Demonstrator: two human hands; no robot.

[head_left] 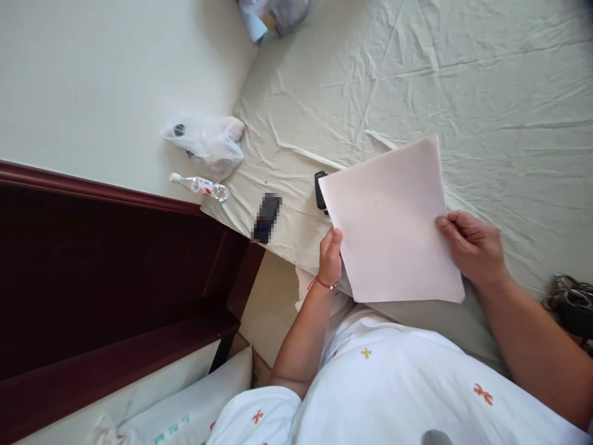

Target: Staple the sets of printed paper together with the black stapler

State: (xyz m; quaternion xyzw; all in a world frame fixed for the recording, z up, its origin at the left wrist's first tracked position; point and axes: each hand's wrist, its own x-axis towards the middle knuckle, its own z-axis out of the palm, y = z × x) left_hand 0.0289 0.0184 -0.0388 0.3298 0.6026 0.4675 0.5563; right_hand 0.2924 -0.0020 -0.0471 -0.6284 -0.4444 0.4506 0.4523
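A stack of white paper (393,228) is held up in front of me, tilted, its blank face toward the camera. My left hand (330,254), with a red cord bracelet at the wrist, grips its left edge, thumb on the front. My right hand (473,244) pinches the right edge between thumb and curled fingers. The fingers behind the sheets are hidden. Partly covered by the paper's left corner is a small black object (320,191) on the bedsheet. Farther left lies a dark, pixelated phone-like object (267,217).
A wrinkled pale sheet (500,111) covers the bed-like surface. Near the wall lie a clear bottle (204,186) and a white plastic bag (210,145). Another bag (282,15) is at the top. Dark cables (572,303) are at right, a dark red wooden panel (102,272) at left.
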